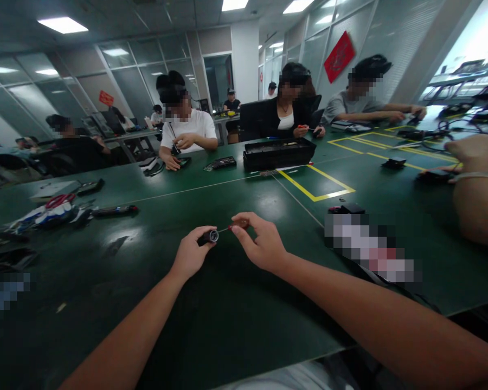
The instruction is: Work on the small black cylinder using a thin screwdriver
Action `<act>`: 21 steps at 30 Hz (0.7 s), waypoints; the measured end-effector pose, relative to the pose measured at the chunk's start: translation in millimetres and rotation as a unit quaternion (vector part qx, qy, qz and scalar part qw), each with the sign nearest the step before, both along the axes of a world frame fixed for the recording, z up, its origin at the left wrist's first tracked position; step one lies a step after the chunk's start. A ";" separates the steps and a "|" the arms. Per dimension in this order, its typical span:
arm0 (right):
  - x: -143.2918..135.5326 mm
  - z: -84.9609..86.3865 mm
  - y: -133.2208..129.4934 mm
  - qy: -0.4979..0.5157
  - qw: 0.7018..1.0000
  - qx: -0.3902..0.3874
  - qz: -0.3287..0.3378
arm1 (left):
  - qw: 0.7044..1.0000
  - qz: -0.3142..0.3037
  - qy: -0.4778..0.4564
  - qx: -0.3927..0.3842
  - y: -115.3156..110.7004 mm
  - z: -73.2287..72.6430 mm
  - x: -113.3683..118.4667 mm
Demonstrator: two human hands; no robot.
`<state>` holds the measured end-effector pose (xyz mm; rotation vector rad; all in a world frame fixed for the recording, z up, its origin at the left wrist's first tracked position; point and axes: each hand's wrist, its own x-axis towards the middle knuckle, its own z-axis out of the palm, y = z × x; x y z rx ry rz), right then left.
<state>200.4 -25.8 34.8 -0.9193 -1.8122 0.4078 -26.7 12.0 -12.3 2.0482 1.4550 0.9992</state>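
My left hand [190, 253] is closed around a small black cylinder [210, 236], whose round, pale-ringed end faces me. In my right hand [262, 242] is a screwdriver [241, 222] with a reddish, see-through handle, held between thumb and fingers. Its thin metal shaft points left and reaches the cylinder's edge; whether the tip touches it I cannot tell. Both hands are above the green table [228, 325], in the middle of the view.
A long black box [279, 156] stands across the table, before people at work. A dark tool [115, 211] and heaped cables [49, 214] lie left. Yellow tape [315, 197] marks the surface. Another person's arm [477, 200] reaches in at right, near small black parts [393, 163].
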 end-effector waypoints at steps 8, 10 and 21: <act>0.7 -4.5 2.6 -0.015 1.000 -0.008 -0.001 | 0.999 -0.004 -0.039 -0.007 -5.2 1.7 2.9; 0.5 -5.0 3.2 -0.015 1.000 -0.008 -0.001 | 0.999 -0.001 -0.046 0.000 -5.9 1.4 3.4; 0.1 -5.5 5.8 -0.017 0.999 -0.032 -0.027 | 0.997 -0.018 -0.069 -0.026 -7.5 -2.1 3.0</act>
